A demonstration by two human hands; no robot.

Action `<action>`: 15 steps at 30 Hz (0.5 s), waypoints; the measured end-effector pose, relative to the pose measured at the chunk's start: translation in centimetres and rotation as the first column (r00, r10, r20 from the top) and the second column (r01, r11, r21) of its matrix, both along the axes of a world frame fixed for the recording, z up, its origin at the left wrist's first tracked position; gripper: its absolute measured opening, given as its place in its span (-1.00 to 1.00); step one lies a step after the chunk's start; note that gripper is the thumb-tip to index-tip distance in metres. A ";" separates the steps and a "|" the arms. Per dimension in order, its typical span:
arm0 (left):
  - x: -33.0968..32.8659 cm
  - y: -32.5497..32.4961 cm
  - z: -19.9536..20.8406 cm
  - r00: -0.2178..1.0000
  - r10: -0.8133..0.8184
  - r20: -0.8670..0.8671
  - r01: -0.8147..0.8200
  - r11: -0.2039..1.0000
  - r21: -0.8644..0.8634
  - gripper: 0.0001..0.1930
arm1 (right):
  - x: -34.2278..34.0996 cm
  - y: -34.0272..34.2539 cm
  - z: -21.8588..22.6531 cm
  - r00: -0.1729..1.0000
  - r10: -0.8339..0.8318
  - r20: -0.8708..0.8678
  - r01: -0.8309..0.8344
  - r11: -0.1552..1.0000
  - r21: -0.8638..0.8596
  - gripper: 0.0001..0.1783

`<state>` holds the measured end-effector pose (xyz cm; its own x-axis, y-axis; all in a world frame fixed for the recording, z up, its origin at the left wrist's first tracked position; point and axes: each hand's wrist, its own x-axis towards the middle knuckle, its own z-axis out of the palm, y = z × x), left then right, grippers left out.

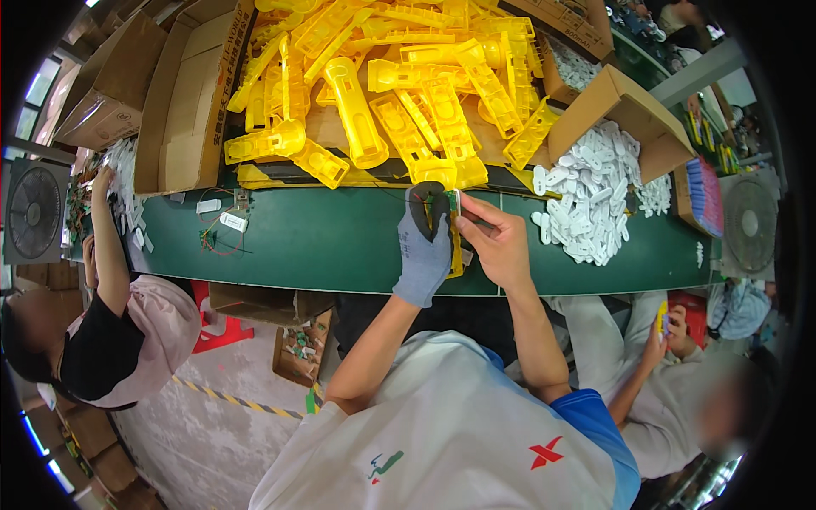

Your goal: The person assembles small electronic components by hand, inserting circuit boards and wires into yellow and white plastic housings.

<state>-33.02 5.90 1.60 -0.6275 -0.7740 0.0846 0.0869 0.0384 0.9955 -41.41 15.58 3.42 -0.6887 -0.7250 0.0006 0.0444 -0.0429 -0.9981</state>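
Note:
My left hand (423, 246) wears a grey glove with black fingertips and is closed around a yellow plastic housing (456, 262) at the near edge of the green table. Part of the housing is hidden behind the glove. Thin dark wires and a bit of green show by the gloved fingertips. My bare right hand (500, 246) meets the housing from the right, thumb and forefinger pinched at its upper end. A thin pale edge shows at those fingertips, too small to name. Just beyond both hands lies a heap of similar yellow housings (355, 115).
White plastic pieces (586, 200) spill from a tipped carton (633, 106) on the right. Left of me, a small wired white part (233, 223) lies on the green table (340, 238), near a long open carton (183, 102). People sit at both sides; the right one (663, 331) holds a yellow item.

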 end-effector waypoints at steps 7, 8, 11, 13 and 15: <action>0.2 0.3 -0.2 0.998 -0.046 0.039 0.049 0.995 -0.090 -0.73 | 0.9 0.0 -0.1 0.997 -0.070 -0.021 0.069 0.997 -0.028 -0.62; 0.3 0.4 -0.4 0.997 -0.051 0.055 0.058 0.990 -0.129 -0.73 | 0.7 0.1 -0.2 0.997 -0.054 -0.060 0.053 0.998 -0.014 -0.63; 0.4 0.5 -1.1 0.995 -0.099 0.030 0.100 0.995 -0.024 -0.69 | 0.6 0.3 0.1 0.991 -0.034 -0.129 0.034 0.999 -0.003 -0.63; 0.2 0.4 -1.2 0.994 -0.105 0.030 0.107 0.992 -0.066 -0.67 | 0.4 0.3 0.2 0.986 -0.037 -0.161 0.036 0.999 -0.008 -0.63; 0.1 0.4 -1.2 0.993 -0.114 0.030 0.116 0.988 -0.106 -0.65 | 0.1 0.4 0.0 0.974 -0.048 -0.223 0.048 0.999 -0.003 -0.63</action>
<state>-32.94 6.29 0.36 -0.7147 -0.6838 0.1469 0.0731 0.1359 0.9880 -41.28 16.00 3.40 -0.7054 -0.6914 0.1560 -0.1814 -0.0367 -0.9827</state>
